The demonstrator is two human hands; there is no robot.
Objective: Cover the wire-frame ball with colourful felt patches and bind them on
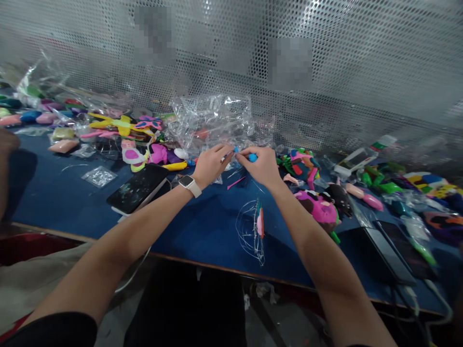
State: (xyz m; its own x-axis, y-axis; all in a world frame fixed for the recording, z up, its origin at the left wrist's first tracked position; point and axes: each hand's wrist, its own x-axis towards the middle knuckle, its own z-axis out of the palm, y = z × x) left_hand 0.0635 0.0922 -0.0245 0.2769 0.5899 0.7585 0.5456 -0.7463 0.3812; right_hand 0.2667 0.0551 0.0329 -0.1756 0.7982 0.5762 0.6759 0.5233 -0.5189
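Note:
My left hand (pixel 210 165), wearing a watch with a pale strap, reaches to the middle of the table with its fingertips pinched together. What those fingertips hold is too small to make out. Facing it, my right hand (pixel 263 166) is closed with a lump of blue clay (pixel 252 157) in its fingers. A smaller blue bit (pixel 236 149) shows between the two hands' fingertips. Just below them lies a thin pink strip (pixel 236 183). Nearer the front edge is a bent wire frame (pixel 257 246) with pink, orange and teal clay on it.
Crumpled clear plastic (pixel 213 113) lies behind my hands, against a perforated metal panel (pixel 224 43). A black phone (pixel 139 188) is left of my wrist, dark devices (pixel 387 255) are at right. Colourful clay figures (pixel 321 209) crowd both sides. Another person's arm (pixel 5 159) shows far left.

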